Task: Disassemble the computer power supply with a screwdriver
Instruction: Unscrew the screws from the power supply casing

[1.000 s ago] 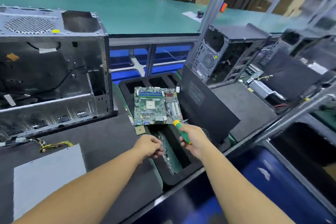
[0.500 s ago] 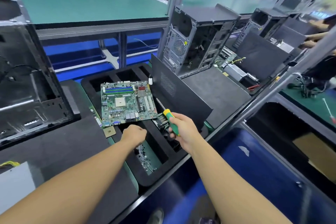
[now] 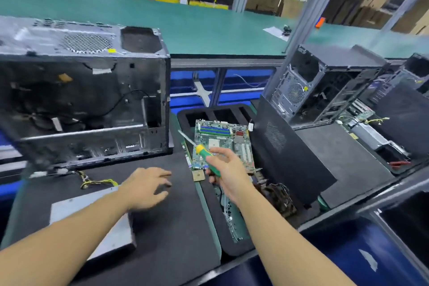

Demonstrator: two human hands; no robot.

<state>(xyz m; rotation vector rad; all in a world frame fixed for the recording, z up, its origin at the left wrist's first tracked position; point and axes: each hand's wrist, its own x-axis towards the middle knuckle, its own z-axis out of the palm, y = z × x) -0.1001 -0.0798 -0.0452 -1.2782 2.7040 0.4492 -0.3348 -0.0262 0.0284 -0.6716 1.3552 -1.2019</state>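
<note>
Screwdriver point(image 3: 205, 157) is sitting in the right hand point(image 3: 228, 170), whose grip is curling round the lower part of the green handle while the forefinger is stretching out loosely above it. The yellow collar and bare shaft are pointing up and to the left, away from the person, with the tip hanging near the left edge of a black foam tray point(image 3: 210, 112). The right hand is hovering over the near edge of a motherboard point(image 3: 224, 137), which is lying flat across that tray. A small square chip point(image 3: 198, 175) is lying just beside the board's near left corner, close to the hand. The left hand point(image 3: 145, 184) is reaching out palm down over the black mat point(image 3: 176, 227), its grip spread and holding nothing; whether the fingertips are touching the mat I cannot tell. The power supply point(image 3: 115, 234), a plain grey box, is lying on the mat at the near left, partly under the left forearm, with yellow and black wires point(image 3: 97, 182) trailing on the mat beyond it. An open case point(image 3: 88, 100) is standing at the mat's far edge, its open side facing the person. A black side panel point(image 3: 285, 153) is lying tilted just right of the tray, a second case point(image 3: 325, 83) is standing behind it, and a green bench point(image 3: 185, 28) is stretching across the background.
</note>
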